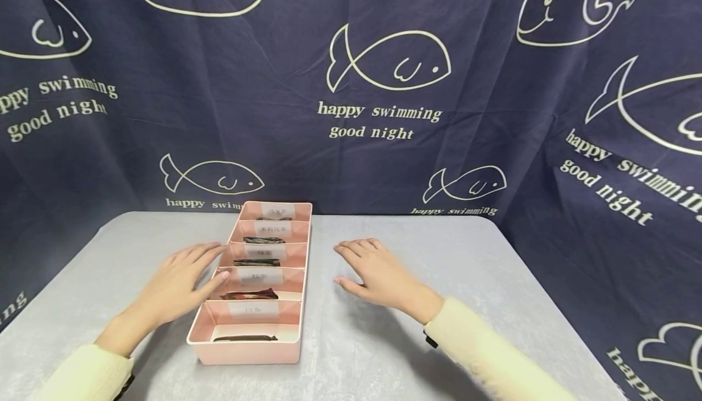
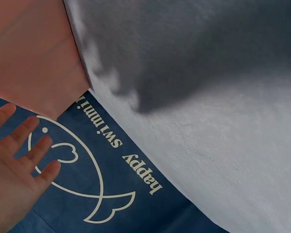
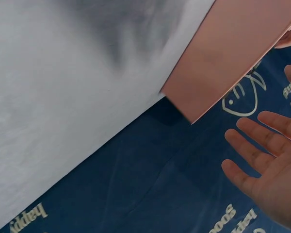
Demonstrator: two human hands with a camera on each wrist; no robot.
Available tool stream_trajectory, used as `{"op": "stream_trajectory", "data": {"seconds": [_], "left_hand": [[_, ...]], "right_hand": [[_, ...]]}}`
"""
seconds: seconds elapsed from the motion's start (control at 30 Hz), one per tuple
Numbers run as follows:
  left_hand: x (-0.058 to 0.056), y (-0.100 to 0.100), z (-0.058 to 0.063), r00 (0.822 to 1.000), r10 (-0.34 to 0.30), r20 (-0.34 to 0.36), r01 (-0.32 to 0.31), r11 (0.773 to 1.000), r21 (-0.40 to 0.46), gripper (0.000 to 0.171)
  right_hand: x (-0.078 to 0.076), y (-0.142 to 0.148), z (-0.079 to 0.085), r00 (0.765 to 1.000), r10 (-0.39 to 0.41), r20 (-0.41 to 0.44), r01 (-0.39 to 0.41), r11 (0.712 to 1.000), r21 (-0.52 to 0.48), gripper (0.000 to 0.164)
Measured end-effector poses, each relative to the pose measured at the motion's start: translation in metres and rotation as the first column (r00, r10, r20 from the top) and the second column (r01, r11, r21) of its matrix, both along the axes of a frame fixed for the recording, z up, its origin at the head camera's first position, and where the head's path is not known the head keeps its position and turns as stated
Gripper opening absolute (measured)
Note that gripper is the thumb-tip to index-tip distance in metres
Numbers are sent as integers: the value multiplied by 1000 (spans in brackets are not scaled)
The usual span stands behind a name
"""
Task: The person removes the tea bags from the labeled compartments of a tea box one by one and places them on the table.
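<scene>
A long pink box (image 1: 249, 353), split into several compartments in a row, stands left of the table's middle. Each compartment has a white label with Chinese characters and a flat packet. The front packet (image 1: 245, 338) is dark, the one behind is red and black (image 1: 251, 294), and two further back look greenish (image 1: 256, 262). My left hand (image 1: 178, 282) hovers at the box's left edge, fingers spread, its thumb overlapping the rim in the head view; it holds nothing. To the right of the box, my right hand (image 1: 381, 273) hangs over the table, relaxed and holding nothing.
A pale grey cloth covers the table (image 1: 351, 352). Behind it and at both sides hangs a dark blue curtain (image 1: 296, 114) with white fish drawings and lettering. Both forearms wear cream sleeves (image 1: 482, 352), with a dark strap (image 1: 430, 340) under the right wrist.
</scene>
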State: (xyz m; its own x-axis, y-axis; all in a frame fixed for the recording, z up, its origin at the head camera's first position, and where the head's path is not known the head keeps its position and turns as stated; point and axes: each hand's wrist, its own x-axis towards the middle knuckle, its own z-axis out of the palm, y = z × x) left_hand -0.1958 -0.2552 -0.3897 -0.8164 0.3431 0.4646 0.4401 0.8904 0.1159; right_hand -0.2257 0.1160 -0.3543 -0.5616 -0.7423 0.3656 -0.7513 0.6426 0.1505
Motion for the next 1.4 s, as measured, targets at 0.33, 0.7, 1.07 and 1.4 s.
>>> {"op": "stream_trajectory", "data": {"seconds": [0.33,0.7,1.07,1.4], "left_hand": [[-4,0,-1,999,-32,26,32,999,-14,47],[-7,0,-2,998,-35,60,35,999,5,50],[-7,2,-3,998,-58,21,57,998,21,45],[-7,3,-2,999,-43,31,43,999,3,43]], "right_hand": [[8,-27,6,996,92,-6,-91,992,82,52],[18,-53,7,981,194,3,-194,977,86,41],[30,-73,9,961,277,-13,-275,956,103,27],[38,-89,8,937,349,25,-349,927,139,29]]}}
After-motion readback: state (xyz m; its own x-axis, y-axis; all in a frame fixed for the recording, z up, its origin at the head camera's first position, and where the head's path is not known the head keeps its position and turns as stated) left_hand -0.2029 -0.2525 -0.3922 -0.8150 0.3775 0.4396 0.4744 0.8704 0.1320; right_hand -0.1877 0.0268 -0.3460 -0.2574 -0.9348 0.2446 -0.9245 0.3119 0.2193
